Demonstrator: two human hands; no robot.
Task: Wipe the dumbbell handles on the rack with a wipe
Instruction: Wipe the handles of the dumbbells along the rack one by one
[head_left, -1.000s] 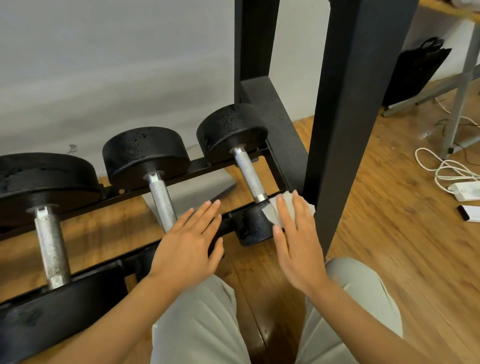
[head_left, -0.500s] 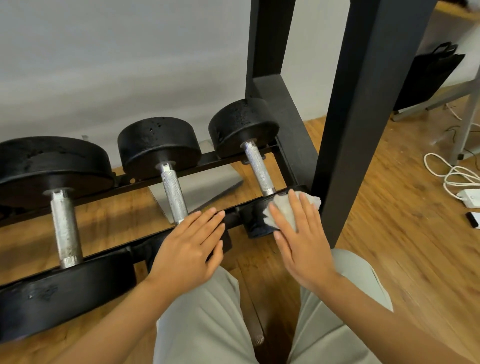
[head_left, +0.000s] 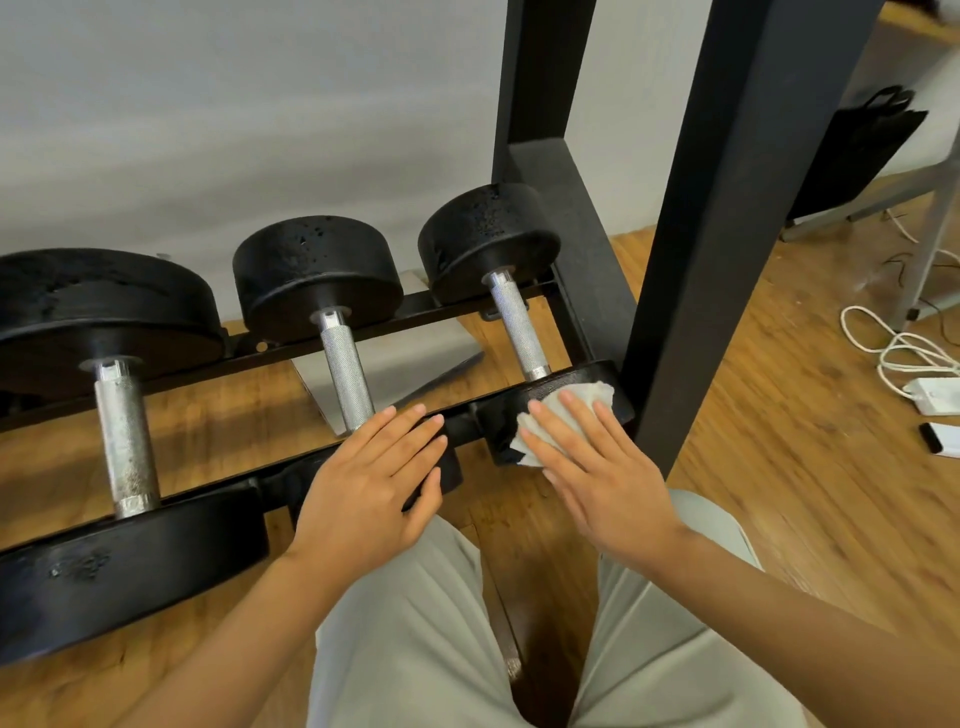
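Note:
Three black dumbbells lie across a low black rack, silver knurled handles pointing toward me: a left handle, a middle handle and a right handle. A crumpled white wipe lies on the near head of the right dumbbell, and my right hand presses it there with straight fingers. With its fingers flat, my left hand rests on the near head of the middle dumbbell and hides most of it.
A thick black upright post rises just right of my right hand, a second post behind it. White cables and a power adapter lie on the wooden floor at right. A black bag leans at the back right. My knees fill the bottom.
My right hand slid the wipe a little further onto the near head of the right dumbbell. My left hand stayed on the middle dumbbell's head. The camera moved closer.

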